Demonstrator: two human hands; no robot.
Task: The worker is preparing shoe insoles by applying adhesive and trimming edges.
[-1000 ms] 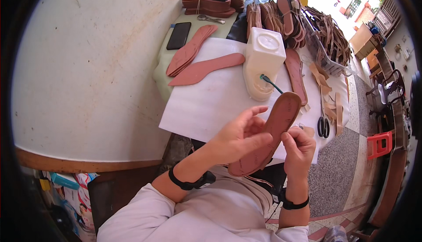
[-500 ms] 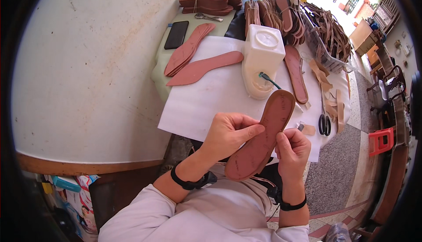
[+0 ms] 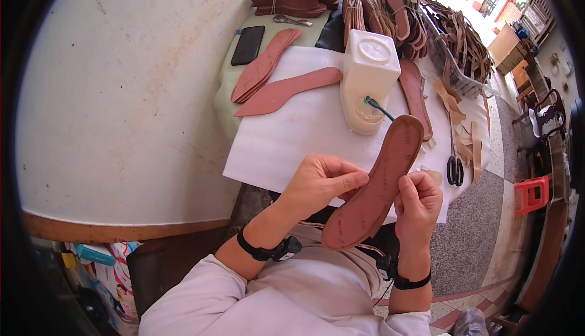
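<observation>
A reddish-brown shoe insole (image 3: pixel 379 191) with a tan rim is tilted up in front of my body, its faint markings facing me. My left hand (image 3: pixel 326 180) pinches its left edge near the middle, thumb on top and the other fingers partly hidden. At the right edge, my right hand (image 3: pixel 419 203) grips it between thumb and curled fingers. Just beyond the insole's upper end stands a white plastic glue container (image 3: pixel 372 71), with a green-handled brush (image 3: pixel 379 108) sticking out of its opening.
Loose insole pieces (image 3: pixel 286 92) lie on the white sheet (image 3: pixel 274 147) at left, near a black phone (image 3: pixel 247 45). Bundled insoles (image 3: pixel 286 2) are stacked at the back. Black-handled scissors (image 3: pixel 455 170), tan scraps (image 3: pixel 451 101) and a bin of strips (image 3: pixel 457 49) are at right.
Both hands and the insole have shifted slightly right. The insole stands a little more upright in the picture, its top end higher and farther right.
</observation>
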